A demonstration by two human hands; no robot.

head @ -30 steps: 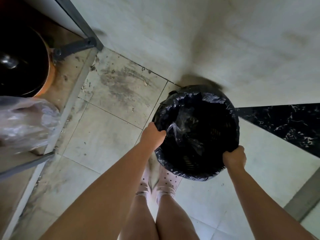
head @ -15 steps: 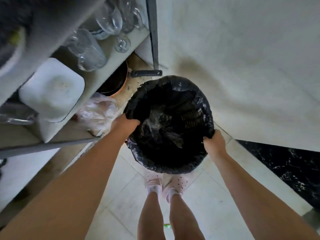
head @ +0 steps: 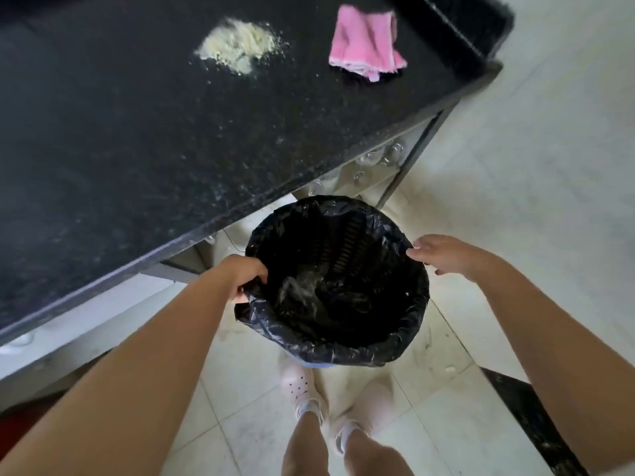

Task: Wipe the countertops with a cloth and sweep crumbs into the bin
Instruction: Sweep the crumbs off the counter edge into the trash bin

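A round bin [head: 409, 324] lined with a black plastic bag is held just below the front edge of the black countertop [head: 137, 139]. My left hand [head: 245, 274] grips the bag-covered rim on the bin's left side. At the bin's right rim is my right hand [head: 443, 254], its fingers relaxed and apart from the rim or barely brushing it. A pile of pale crumbs [head: 238, 46] lies on the countertop near the back. To the right of the crumbs lies a crumpled pink cloth [head: 364, 42].
Glasses [head: 381, 156] stand on a shelf under the countertop, behind the bin. My feet in pale shoes [head: 302, 389] stand on the light tiled floor below the bin. A dark marbled strip [head: 536, 427] runs along the floor at the right.
The bin has come up from the floor by the wall to the countertop's edge. My view has swung up onto the countertop. My right hand has let go of the rim.
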